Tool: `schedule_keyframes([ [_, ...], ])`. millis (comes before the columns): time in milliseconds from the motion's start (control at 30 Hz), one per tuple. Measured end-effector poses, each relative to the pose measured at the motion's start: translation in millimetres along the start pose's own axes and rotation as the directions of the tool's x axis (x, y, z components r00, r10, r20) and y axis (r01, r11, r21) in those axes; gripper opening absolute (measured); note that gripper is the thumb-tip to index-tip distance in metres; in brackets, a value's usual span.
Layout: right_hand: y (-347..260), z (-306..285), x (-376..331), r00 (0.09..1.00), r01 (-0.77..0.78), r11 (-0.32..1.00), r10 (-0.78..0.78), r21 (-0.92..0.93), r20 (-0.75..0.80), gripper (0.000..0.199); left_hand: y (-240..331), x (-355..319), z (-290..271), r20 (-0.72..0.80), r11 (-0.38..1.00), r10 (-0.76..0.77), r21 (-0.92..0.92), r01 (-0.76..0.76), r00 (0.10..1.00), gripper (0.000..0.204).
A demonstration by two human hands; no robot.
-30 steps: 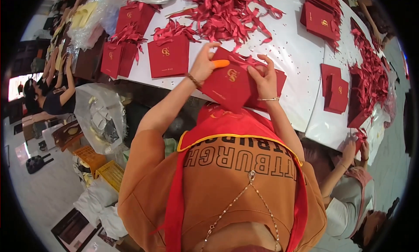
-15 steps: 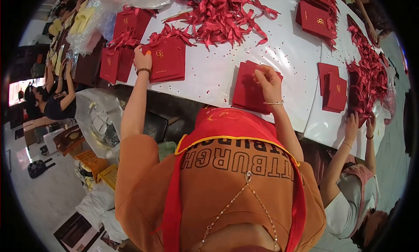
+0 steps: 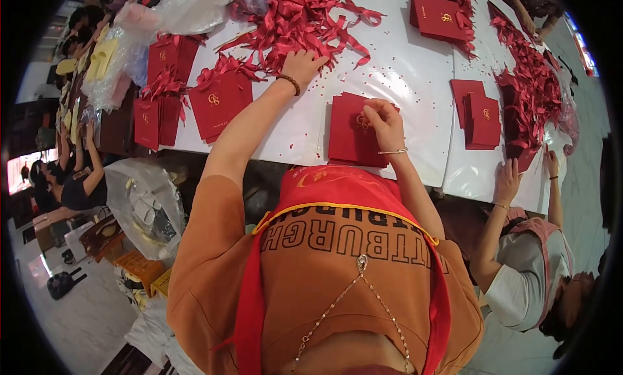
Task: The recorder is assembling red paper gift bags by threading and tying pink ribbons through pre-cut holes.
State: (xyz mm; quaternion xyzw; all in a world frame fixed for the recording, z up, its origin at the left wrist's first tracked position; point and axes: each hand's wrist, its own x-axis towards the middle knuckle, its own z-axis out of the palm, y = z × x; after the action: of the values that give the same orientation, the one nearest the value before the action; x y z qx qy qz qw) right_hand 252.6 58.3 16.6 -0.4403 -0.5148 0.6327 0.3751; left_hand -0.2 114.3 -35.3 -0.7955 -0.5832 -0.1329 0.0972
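Note:
My left hand [image 3: 302,69], with a beaded bracelet at its wrist, is at the near edge of a large heap of red ribbons [image 3: 295,26]. Its fingers are bent onto the ribbons and look closed on one. My right hand [image 3: 387,125] is over a stack of flat red paper bags [image 3: 344,138] in front of me. Thumb and forefinger are pressed together in a pinch; what lies between them, if anything, is too small to make out. A gold emblem shows on the top bag. Left of my left forearm lie red bags with ribbon handles [image 3: 220,109].
More ribboned bags [image 3: 157,119] stand at the table's left edge. Others [image 3: 441,18] lie at the far right, with a smaller pile [image 3: 481,120] nearer. Small red dots are scattered over the white tabletop [image 3: 415,76]. A co-worker's hands [image 3: 508,180] handle bags at right.
My left hand has left the red bags at left and moved right to the ribbon heap. My right hand has stayed over its stack, where the top bag's gold emblem now shows. The view has shifted slightly.

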Motion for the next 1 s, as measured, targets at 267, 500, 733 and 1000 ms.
schedule_keyframes([
  [267, 18, -13, 3, 0.999, -0.026, 0.999, 0.025, -0.047, -0.02, 0.019, 3, -8, -23, -0.026, 0.963, -0.057, -0.267, 0.048, 0.998, 0.011],
  [500, 17, -7, 15, 0.999, 0.054, 0.989, -0.054, -0.139, 0.007, 0.018, 1, -36, -26, 0.146, 0.609, -0.511, -0.634, 0.477, 0.847, 0.017],
  [733, 10, -1, 9, 0.998, 0.024, 0.996, -0.019, -0.083, 0.059, 0.017, 6, 20, -17, 0.373, 0.721, -0.567, -0.206, 0.661, 0.734, 0.022],
  [1000, 8, -5, 10, 0.997, 0.068, 0.972, -0.059, -0.223, 0.047, 0.015, 7, -21, -32, 0.324, 0.309, -0.408, -0.831, 0.463, 0.854, 0.014],
])
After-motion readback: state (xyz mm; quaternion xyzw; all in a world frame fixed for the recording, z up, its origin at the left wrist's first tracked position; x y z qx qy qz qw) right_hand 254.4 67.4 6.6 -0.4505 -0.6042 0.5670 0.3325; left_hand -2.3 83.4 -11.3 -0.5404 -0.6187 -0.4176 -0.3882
